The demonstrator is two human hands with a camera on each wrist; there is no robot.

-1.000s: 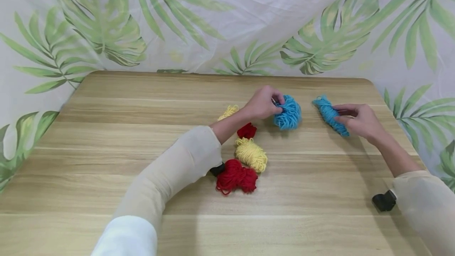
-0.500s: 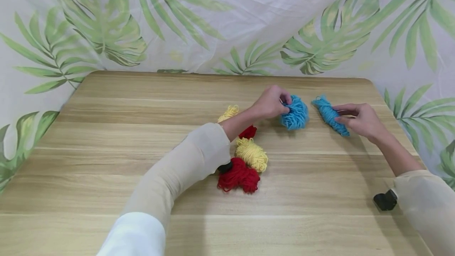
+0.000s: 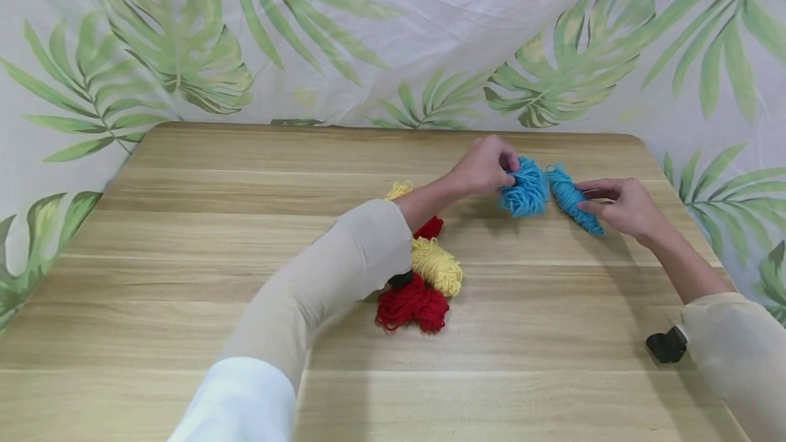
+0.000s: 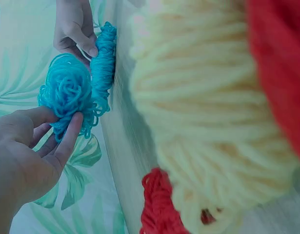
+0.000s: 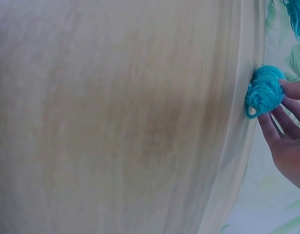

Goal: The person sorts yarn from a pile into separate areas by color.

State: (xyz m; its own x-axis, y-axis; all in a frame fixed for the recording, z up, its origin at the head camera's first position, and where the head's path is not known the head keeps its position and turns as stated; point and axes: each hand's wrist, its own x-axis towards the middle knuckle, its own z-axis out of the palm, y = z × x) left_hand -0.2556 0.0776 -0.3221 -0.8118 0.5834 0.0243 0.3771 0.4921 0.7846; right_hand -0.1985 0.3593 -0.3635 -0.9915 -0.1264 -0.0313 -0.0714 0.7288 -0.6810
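My left hand pinches one end of a blue yarn skein, which hangs just above the table at the back right. In the left wrist view this skein sits between thumb and fingers. A second blue yarn skein lies slanted on the table close to its right. My right hand holds that one, thumb on one side and fingers on the other, as the right wrist view of the skein shows. The two blue skeins are almost touching.
Under my left forearm lie a yellow skein, a red skein bundle, a smaller red skein and another yellow skein, partly hidden. The wooden table ends at a leaf-patterned cloth.
My left hand has carried its blue skein rightward and slightly up, closing the gap to the other blue skein. The right hand has stayed almost still.
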